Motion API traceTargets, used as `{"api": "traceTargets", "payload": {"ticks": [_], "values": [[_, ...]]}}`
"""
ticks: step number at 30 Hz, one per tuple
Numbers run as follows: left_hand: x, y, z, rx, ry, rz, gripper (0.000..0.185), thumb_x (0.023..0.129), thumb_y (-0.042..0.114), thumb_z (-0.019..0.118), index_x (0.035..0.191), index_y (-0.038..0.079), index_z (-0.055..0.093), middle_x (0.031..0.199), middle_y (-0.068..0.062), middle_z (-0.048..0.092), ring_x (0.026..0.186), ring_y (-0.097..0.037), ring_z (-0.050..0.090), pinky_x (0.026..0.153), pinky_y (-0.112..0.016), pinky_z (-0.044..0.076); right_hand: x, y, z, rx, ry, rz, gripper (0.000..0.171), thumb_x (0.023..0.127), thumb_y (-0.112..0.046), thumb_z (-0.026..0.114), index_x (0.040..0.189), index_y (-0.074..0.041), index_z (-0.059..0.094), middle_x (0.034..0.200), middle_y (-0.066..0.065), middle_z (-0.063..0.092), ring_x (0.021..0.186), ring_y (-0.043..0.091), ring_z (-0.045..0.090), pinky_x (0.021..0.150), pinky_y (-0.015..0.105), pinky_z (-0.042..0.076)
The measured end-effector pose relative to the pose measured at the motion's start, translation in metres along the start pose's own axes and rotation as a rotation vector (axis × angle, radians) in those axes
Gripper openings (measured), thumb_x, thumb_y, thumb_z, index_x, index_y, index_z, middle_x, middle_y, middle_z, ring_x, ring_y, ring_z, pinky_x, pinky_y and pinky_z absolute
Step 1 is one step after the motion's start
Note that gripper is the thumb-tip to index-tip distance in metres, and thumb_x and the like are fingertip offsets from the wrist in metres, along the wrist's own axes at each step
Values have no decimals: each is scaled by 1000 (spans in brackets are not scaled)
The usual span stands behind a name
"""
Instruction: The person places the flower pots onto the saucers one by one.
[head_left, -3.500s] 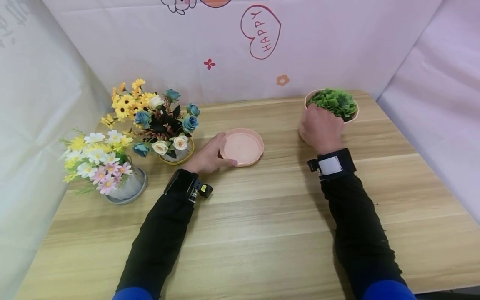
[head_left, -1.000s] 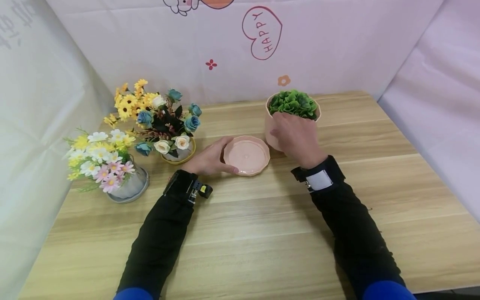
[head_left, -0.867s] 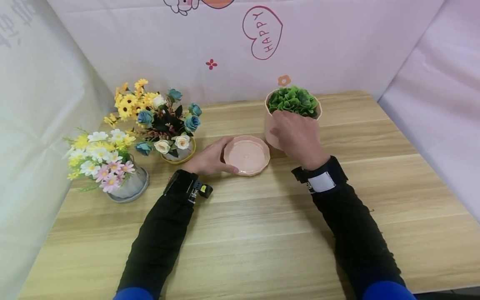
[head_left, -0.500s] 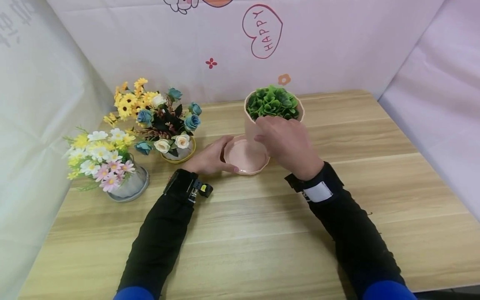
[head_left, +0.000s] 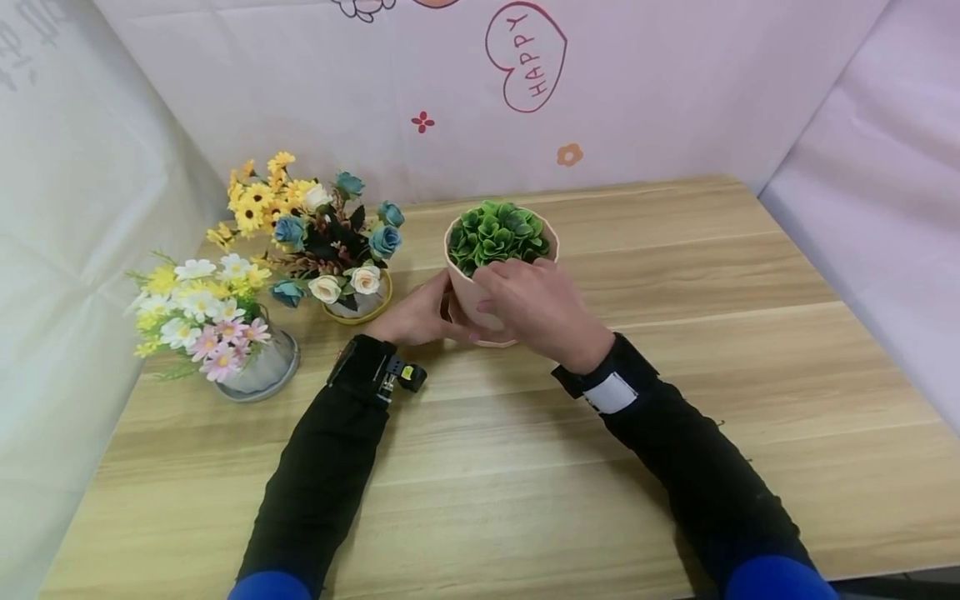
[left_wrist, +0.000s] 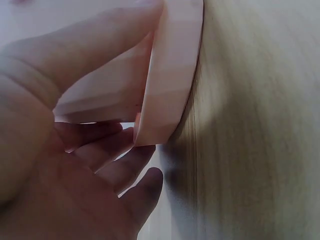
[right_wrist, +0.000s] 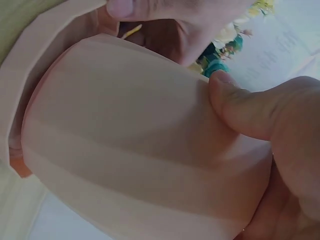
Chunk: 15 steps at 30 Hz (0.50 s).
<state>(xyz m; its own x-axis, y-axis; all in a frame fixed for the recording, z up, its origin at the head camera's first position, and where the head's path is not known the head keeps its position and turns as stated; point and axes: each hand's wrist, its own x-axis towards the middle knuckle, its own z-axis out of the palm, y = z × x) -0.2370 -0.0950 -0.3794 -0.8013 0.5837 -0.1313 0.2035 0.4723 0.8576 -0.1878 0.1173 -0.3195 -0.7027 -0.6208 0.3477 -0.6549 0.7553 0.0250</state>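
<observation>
Your right hand [head_left: 536,310] grips the pink pot [head_left: 472,293], now over the saucer [right_wrist: 30,90]. Your left hand [head_left: 416,315] pinches the saucer's rim. Seating and release remain.

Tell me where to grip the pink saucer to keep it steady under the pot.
Pinch the saucer by its raised rim on its left edge, as the left hand does. It lies flat and low on the table, and the pot, held by the right hand, fills its middle.
</observation>
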Motion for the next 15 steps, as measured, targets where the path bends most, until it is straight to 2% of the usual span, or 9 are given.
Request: {"api": "traceTargets", "payload": {"ticks": [7,12,15], "values": [[0,1,-1,-1,10,-39,123,82,12,93,171,22,9,166,-11,41,149,-28,46,129,-46,35,0,-2,5,13,-23,-6,21,96,-29,80,97,-13,67,90,2,75,85,23,75,61,37,56],[0,1,-2,-1,17,-39,121,82,13,93,171,21,11,162,-11,46,148,-28,48,130,-45,34,0,-3,8,14,-38,-8,21,96,-30,80,99,-12,68,92,3,76,87,24,75,62,39,58],[-1,0,-3,-9,15,-29,120,82,12,92,171,20,12,164,-11,43,150,-28,46,130,-44,34,-1,-4,8,35,-49,-2,20,97,-29,78,99,-12,68,92,3,75,87,24,75,63,39,57]]}}
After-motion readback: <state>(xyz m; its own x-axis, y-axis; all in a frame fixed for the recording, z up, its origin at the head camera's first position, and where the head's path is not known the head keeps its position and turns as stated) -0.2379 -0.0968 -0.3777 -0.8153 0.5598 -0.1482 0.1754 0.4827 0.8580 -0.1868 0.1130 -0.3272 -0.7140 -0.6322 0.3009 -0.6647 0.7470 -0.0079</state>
